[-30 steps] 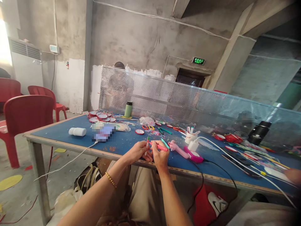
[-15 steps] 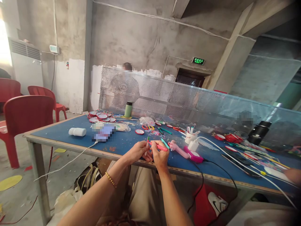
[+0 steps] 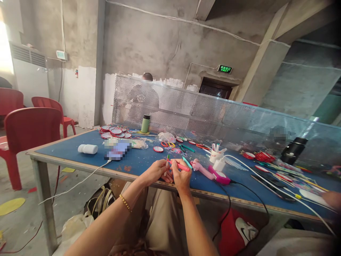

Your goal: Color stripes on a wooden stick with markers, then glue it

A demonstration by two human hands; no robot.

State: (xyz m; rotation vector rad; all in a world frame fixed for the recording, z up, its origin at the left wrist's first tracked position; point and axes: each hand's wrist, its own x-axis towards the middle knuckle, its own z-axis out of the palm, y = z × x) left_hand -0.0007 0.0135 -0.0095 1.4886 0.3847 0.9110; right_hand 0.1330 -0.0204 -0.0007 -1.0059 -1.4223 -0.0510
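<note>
My left hand (image 3: pixel 158 170) pinches a small pale stick with a green tip (image 3: pixel 167 157) upright above the table's front edge. Close beside it, my right hand (image 3: pixel 182 178) grips a pink marker (image 3: pixel 182 166) like a pen, its tip end at the stick. Whether the marker touches the stick I cannot tell. A teal marker (image 3: pixel 187 162) lies just beyond my right hand. To its right rests a pink hand tool with a cord (image 3: pixel 204 170). A white cup of markers (image 3: pixel 215 155) stands farther right.
The blue table (image 3: pixel 87 161) carries red-rimmed round discs (image 3: pixel 115 131), a green bottle (image 3: pixel 145 123), a white bottle (image 3: pixel 87 149), pliers (image 3: pixel 187 148) and a phone (image 3: pixel 118 151). White and black cables cross the right side. A perforated metal screen (image 3: pixel 176 106) runs along the back; a person sits behind it.
Both my hands keep almost the same pose on the stick and the pink marker. Behind the screen, the person's head has shifted slightly to the right.
</note>
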